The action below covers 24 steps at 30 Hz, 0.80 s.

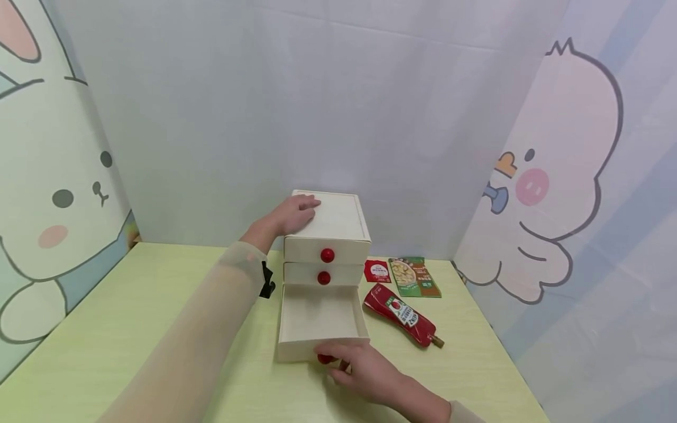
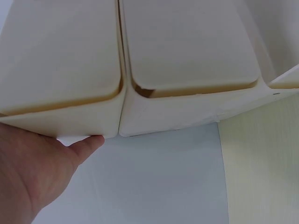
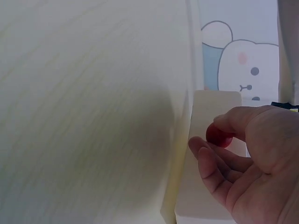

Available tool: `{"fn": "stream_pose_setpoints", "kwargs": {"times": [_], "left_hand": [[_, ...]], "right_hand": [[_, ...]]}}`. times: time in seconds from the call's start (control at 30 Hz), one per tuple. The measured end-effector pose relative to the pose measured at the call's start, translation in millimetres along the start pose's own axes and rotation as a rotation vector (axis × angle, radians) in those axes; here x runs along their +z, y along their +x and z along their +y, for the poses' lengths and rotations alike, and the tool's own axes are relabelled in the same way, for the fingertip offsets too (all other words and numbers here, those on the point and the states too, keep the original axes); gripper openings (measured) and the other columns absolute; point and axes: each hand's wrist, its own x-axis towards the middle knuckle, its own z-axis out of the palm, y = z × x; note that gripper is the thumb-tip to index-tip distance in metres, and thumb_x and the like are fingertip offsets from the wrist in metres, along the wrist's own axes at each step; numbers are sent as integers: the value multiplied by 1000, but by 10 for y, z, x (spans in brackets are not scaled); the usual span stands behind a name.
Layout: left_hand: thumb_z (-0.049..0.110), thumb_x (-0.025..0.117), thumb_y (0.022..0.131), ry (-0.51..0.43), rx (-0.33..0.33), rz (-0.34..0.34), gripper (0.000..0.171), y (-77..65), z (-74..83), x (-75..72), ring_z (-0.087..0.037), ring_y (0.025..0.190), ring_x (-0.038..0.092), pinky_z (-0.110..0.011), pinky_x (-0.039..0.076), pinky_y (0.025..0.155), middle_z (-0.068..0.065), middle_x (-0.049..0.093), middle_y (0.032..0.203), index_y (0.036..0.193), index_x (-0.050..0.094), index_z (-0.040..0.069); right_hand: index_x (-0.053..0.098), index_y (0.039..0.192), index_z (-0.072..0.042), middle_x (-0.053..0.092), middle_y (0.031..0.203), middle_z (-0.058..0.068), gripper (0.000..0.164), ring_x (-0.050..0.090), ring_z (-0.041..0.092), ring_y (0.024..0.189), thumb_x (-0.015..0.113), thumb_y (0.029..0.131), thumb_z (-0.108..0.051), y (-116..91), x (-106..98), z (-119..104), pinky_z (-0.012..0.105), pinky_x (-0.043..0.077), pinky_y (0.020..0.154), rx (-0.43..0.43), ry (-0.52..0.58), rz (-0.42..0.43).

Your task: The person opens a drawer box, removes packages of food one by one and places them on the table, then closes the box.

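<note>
A small white drawer unit (image 1: 338, 216) stands on the table with red knobs on its drawer fronts. Its bottom drawer (image 1: 316, 314) is pulled out, and the bare inside shows. On the left part of the unit's top rests my left hand (image 1: 293, 215); in the left wrist view its thumb lies along the side wall. My right hand (image 1: 370, 374) is at the front of the bottom drawer. In the right wrist view, thumb and fingers pinch that drawer's red knob (image 3: 219, 136). The middle drawer (image 1: 301, 274) and top drawer (image 1: 301, 251) are pushed in.
Right of the unit lie a red ketchup pouch (image 1: 402, 315) with a spout, a green and brown food packet (image 1: 414, 277) and a small red packet (image 1: 377, 271). A pale curtain (image 1: 370, 106) hangs behind the yellow-green table (image 1: 132, 305).
</note>
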Motion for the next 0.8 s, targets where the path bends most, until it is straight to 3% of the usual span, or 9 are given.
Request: {"fn": "stream_pose_setpoints", "kwargs": {"times": [0.27,0.5,0.8], "left_hand": [[34,39,115,3,-7,-7,56,-5,4,-2,-35,172,20,-57,18,139,-9,28,183,169,46,18],[33,38,115,3,5,-2,56,0,-14,1,-35,172,20,-58,18,139,-9,28,183,168,47,17],[32,39,115,-12,0,0,56,-1,-11,1,-35,172,20,-58,18,139,-9,28,183,168,48,17]], "right_hand": [[72,144,-20,75,142,-5,43,69,0,111,78,102,-11,126,-32,84,17,61,91,-6,-57,9],[72,144,-16,74,144,0,44,69,4,103,77,102,-9,237,-41,149,17,61,86,-16,-37,30],[70,148,-19,72,148,-1,47,65,1,93,77,102,-11,401,-48,218,17,59,81,28,-47,41]]}}
